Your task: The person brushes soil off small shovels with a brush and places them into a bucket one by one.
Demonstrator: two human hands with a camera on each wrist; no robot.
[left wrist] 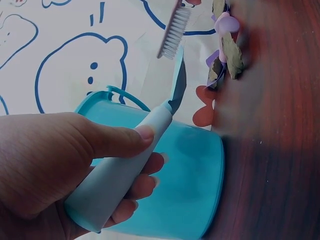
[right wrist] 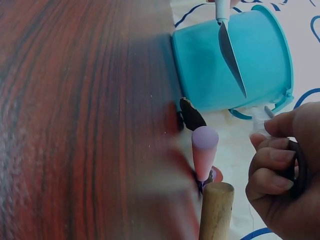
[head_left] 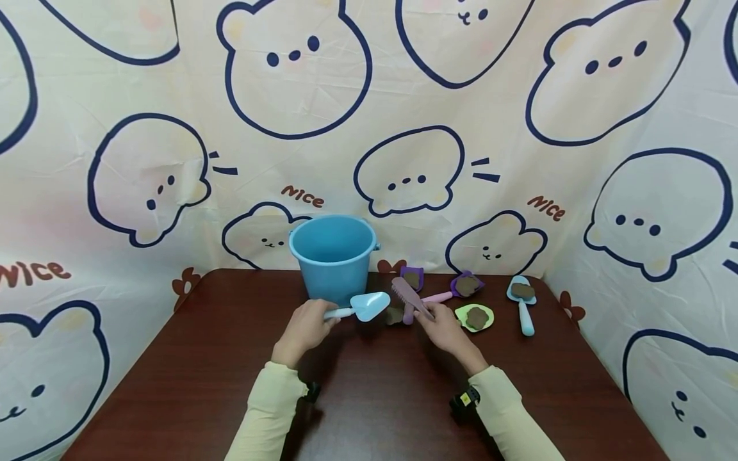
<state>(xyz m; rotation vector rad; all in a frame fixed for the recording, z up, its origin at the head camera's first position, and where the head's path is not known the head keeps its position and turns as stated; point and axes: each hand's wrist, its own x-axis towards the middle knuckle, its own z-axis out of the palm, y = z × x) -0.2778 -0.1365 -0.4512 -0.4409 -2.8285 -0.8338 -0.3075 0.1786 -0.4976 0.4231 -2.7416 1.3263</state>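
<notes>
My left hand (head_left: 307, 328) grips the pale handle of a small light-blue toy shovel (head_left: 371, 306); in the left wrist view its thumb lies along the handle (left wrist: 122, 172). The blade points right, in front of the blue bucket (head_left: 334, 275). My right hand (head_left: 448, 330) holds a mauve brush (head_left: 408, 293), whose pale bristles (left wrist: 176, 32) show in the left wrist view. The brush tilts up and left, its head close to the shovel's blade. In the right wrist view, curled fingers (right wrist: 272, 170) wrap round the dark-looking brush handle.
Behind my right hand lie purple shovels (head_left: 412, 278) (head_left: 467, 285) and a green one (head_left: 475, 317), each bearing a brown lump. Farther right is another blue shovel (head_left: 526, 320) with a lump. A patterned cloth (head_left: 403, 237) hangs behind the dark wooden table (head_left: 369, 410).
</notes>
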